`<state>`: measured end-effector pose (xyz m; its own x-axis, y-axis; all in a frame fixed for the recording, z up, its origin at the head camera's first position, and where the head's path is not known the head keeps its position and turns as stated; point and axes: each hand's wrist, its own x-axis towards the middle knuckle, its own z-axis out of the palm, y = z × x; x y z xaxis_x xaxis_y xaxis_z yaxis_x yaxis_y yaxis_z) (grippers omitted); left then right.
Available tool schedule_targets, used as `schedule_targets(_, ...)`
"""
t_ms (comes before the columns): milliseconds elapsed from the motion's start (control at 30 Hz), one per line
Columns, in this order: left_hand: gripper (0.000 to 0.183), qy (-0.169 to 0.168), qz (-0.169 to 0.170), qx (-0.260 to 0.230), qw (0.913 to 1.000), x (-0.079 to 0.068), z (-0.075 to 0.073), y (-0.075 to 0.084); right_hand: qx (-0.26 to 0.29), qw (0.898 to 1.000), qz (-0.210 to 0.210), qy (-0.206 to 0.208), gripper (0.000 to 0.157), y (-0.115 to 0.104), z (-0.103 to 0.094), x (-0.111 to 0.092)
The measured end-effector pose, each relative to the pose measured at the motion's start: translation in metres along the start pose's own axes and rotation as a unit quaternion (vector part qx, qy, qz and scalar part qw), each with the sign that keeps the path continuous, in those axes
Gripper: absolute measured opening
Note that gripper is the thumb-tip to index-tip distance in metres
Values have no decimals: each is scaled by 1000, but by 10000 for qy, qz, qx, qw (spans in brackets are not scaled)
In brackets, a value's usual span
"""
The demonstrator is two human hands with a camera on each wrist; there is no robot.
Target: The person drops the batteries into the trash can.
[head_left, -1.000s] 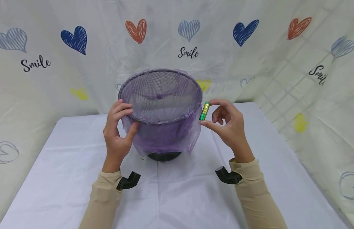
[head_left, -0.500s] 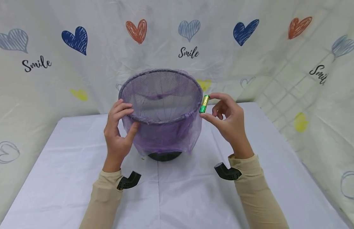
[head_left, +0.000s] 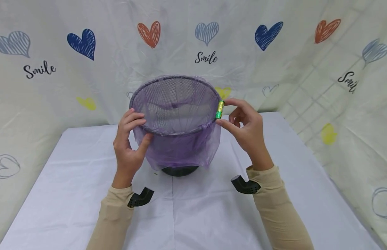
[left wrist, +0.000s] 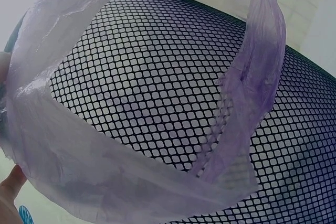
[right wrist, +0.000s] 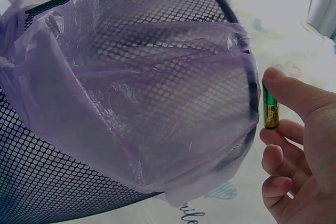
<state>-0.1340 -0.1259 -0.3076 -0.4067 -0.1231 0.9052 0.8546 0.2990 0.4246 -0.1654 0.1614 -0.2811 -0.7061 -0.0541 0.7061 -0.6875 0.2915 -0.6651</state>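
Note:
A black mesh wastebasket (head_left: pixel 180 171) stands mid-table, its round opening facing up toward the head camera. Thin purple plastic bag (head_left: pixel 184 149) lines it and is folded down over the outside. My left hand (head_left: pixel 128 146) holds the rim at the left, fingers over the edge and thumb on the outer front. At the right side of the rim, my right hand (head_left: pixel 248 130) pinches a green and gold battery (head_left: pixel 220 109) by its ends between thumb and index finger. The right wrist view shows the battery (right wrist: pixel 271 109) just outside the rim, the other fingers curled.
A white cloth (head_left: pixel 206 208) covers the table. Behind it hangs a pale curtain (head_left: pixel 178 14) printed with hearts and "Smile", close to the back of the wastebasket. Black angled pieces stick out from the left cuff (head_left: pixel 141 197) and the right cuff (head_left: pixel 245 184).
My right hand has risen and moved left with the battery, which now overlaps the wastebasket's right rim in the head view. My left hand and the wastebasket stay in place.

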Motion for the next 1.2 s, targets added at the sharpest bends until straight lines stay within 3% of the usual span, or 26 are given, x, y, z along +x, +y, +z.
schedule_targets(400,45,29,9,10,10000,0,0,0,-181,9997,2,160,47,0,6,6)
schedule_targets(1200,46,-7,17,23,10000,0,0,1,-409,9985,297,-207,43,-5,10,12)
